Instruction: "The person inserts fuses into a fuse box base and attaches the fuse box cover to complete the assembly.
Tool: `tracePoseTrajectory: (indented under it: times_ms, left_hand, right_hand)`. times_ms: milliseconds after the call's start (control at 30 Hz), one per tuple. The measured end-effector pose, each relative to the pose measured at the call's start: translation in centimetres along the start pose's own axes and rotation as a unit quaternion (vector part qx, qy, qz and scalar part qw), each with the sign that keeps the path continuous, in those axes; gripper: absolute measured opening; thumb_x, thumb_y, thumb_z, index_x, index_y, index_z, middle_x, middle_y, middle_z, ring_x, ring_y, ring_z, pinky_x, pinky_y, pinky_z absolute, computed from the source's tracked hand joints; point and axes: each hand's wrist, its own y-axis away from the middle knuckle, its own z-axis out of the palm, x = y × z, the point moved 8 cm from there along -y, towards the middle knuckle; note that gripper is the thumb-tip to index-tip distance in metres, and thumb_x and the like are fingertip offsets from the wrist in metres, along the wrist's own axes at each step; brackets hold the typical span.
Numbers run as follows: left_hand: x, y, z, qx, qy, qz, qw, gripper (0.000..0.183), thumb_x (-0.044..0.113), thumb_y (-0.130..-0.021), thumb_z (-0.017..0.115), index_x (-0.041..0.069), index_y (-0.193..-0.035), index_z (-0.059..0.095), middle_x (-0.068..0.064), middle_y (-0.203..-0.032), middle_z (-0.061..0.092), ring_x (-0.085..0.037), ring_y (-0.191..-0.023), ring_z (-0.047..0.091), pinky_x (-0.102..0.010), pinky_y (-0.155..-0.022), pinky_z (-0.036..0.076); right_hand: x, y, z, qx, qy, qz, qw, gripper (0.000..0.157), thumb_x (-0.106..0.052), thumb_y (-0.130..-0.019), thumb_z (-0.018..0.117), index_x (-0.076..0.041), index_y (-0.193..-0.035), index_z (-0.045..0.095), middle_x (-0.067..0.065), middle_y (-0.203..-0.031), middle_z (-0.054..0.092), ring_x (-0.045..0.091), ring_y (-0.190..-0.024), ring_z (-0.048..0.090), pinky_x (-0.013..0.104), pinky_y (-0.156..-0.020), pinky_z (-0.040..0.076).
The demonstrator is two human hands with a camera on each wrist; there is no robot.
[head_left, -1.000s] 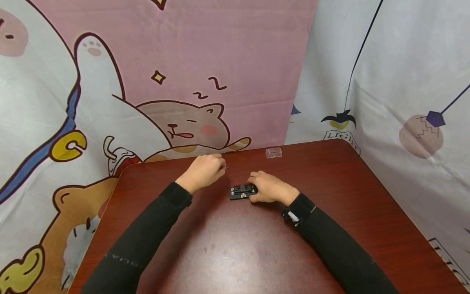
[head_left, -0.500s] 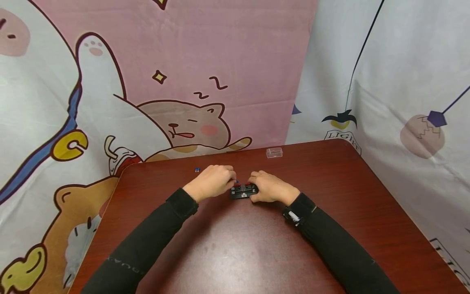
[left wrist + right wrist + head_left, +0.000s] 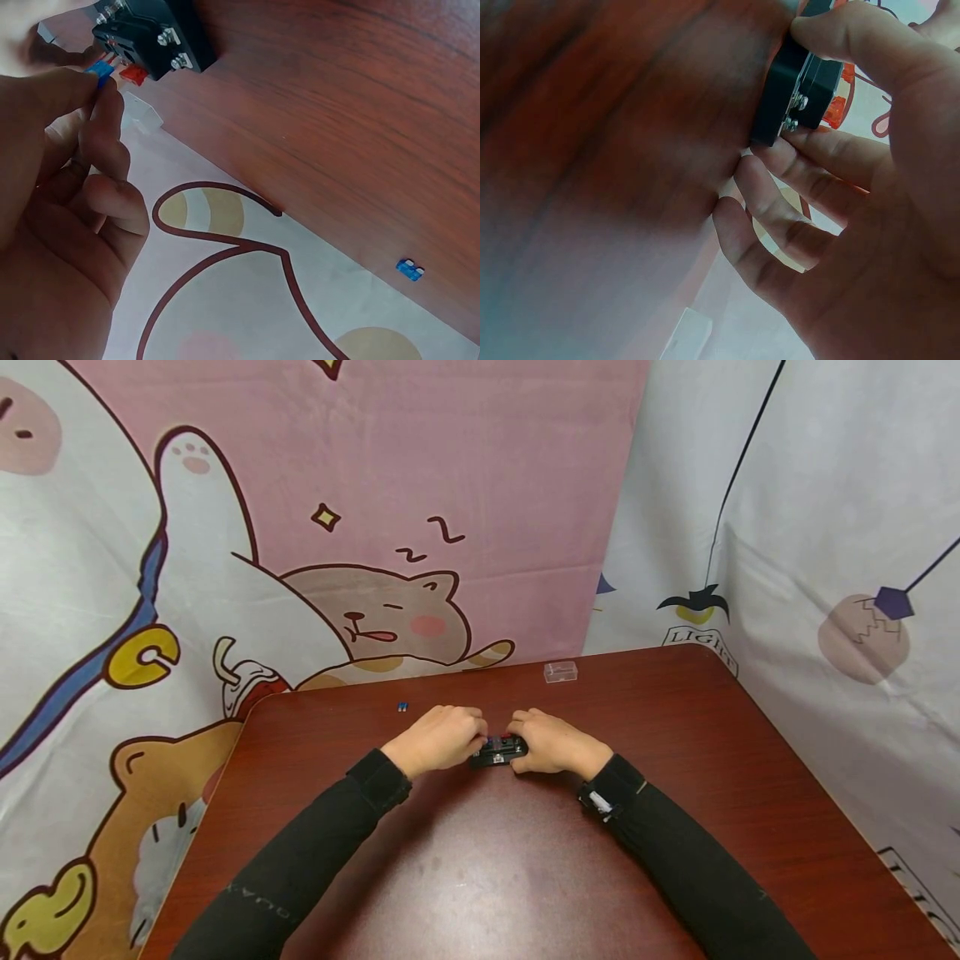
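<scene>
A black fuse block with metal screw terminals lies on the table between the hands. My right hand grips its right end, thumb on one side and fingers on the other in the right wrist view. My left hand pinches a small blue blade fuse between thumb and forefinger. That fuse is right at the block's slots, beside a red blade fuse seated in the block. Fingers partly cover the block's left end in the head view. A second blue blade fuse lies loose on the table, left of the left hand.
Toward the table's back edge stands a small clear plastic box. The brown wooden table meets a cartoon-printed cloth hanging behind it and along the right side.
My left hand has come right and nearer, bringing the blue fuse from behind the block onto it. The loose blue fuse has come into view. My right hand stays on the block.
</scene>
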Motion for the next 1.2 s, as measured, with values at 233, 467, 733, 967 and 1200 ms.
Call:
tracePoseTrajectory:
  times_ms: [233, 467, 733, 967, 1200]
  left_hand:
    - [0.0, 0.0, 0.3, -0.004, -0.005, 0.001, 1.0000, 0.012, 0.028, -0.097, 0.064, 0.023, -0.094, 0.074, 0.010, -0.081, 0.056, -0.005, -0.065, 0.052, -0.023, -0.059, 0.045]
    - [0.0, 0.0, 0.6, -0.003, -0.014, 0.006, 0.9999, 0.011, 0.029, -0.096, 0.064, 0.024, -0.093, 0.074, 0.011, -0.080, 0.055, -0.005, -0.065, 0.052, -0.023, -0.058, 0.044]
    - [0.0, -0.2, 1.0, -0.016, -0.009, -0.001, 0.9998, 0.013, 0.028, -0.096, 0.064, 0.023, -0.087, 0.073, 0.010, -0.077, 0.054, -0.007, -0.064, 0.051, -0.024, -0.057, 0.042]
    - [0.3, -0.5, 1.0, -0.017, -0.010, -0.003, 0.9998, 0.015, 0.027, -0.094, 0.066, 0.022, -0.082, 0.072, 0.009, -0.075, 0.054, -0.008, -0.062, 0.050, -0.024, -0.055, 0.040]
    - [0.5, -0.6, 1.3, -0.028, -0.011, -0.003, 0.9995, 0.013, 0.027, -0.095, 0.065, 0.020, -0.086, 0.074, 0.008, -0.079, 0.057, -0.008, -0.064, 0.050, -0.025, -0.056, 0.041]
  right_hand:
    - [0.0, 0.0, 0.1, -0.005, 0.001, 0.005, 1.000, 0.059, -0.049, -0.078, 0.074, -0.019, -0.128, 0.063, -0.004, -0.125, 0.057, 0.012, -0.104, 0.051, 0.033, -0.087, 0.048]
    - [-0.1, 0.0, -0.1, 0.000, -0.001, -0.003, 1.000, 0.057, -0.048, -0.079, 0.075, -0.018, -0.126, 0.064, -0.004, -0.118, 0.058, 0.012, -0.100, 0.051, 0.032, -0.086, 0.048]
    - [-0.1, 0.0, -0.1, -0.002, -0.005, 0.001, 1.000, 0.056, -0.047, -0.078, 0.075, -0.018, -0.125, 0.064, -0.006, -0.114, 0.057, 0.012, -0.099, 0.051, 0.032, -0.085, 0.047]
    - [0.1, 0.1, 0.0, -0.005, -0.018, -0.001, 1.000, 0.056, -0.047, -0.080, 0.075, -0.019, -0.127, 0.064, -0.006, -0.116, 0.057, 0.012, -0.100, 0.051, 0.032, -0.086, 0.048]
    - [0.7, 0.3, -0.2, -0.017, -0.065, -0.002, 0.998, 0.056, -0.042, -0.081, 0.079, -0.018, -0.129, 0.064, -0.007, -0.117, 0.058, 0.011, -0.102, 0.053, 0.032, -0.090, 0.048]
